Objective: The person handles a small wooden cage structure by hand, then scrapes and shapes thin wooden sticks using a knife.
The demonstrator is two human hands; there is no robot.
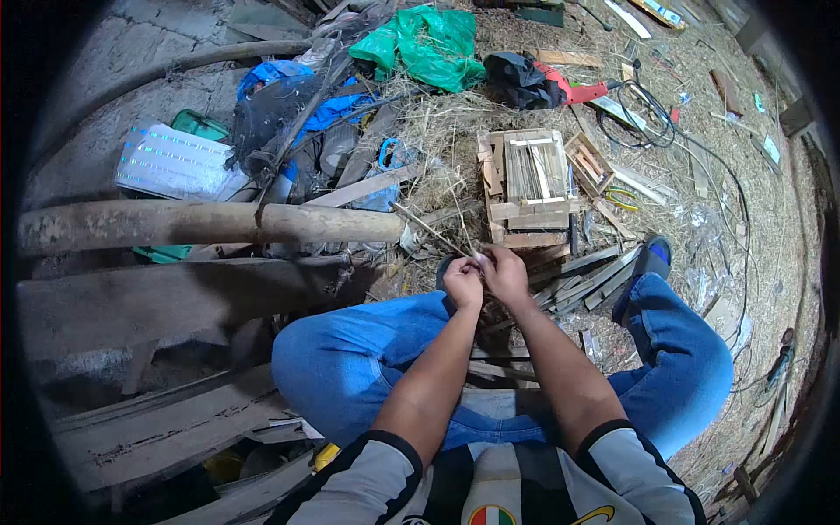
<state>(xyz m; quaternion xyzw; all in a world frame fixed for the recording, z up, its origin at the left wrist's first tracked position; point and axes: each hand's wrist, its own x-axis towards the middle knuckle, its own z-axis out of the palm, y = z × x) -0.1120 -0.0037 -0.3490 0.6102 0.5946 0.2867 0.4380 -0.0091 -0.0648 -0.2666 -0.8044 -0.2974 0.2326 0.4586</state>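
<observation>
My left hand [464, 282] and my right hand [505, 275] meet in front of my knees, fingers closed and almost touching. A thin wooden stick [430, 229] slants up and left from between them. Both hands appear to pinch its near end; my fingers hide exactly how. Something small and pale shows at the right fingertips, too small to name. Just beyond my hands stands a small slatted wooden crate [535, 215] with thin strips inside. A smaller wooden box [590, 166] sits against its right side.
Loose wooden slats [584, 282] lie by my right foot. Yellow-handled pliers [623, 199] rest near the small box. A red power tool [577, 92] with a black cable lies farther back, near a green plastic bag [429, 48]. A thick pole [219, 224] crosses at left.
</observation>
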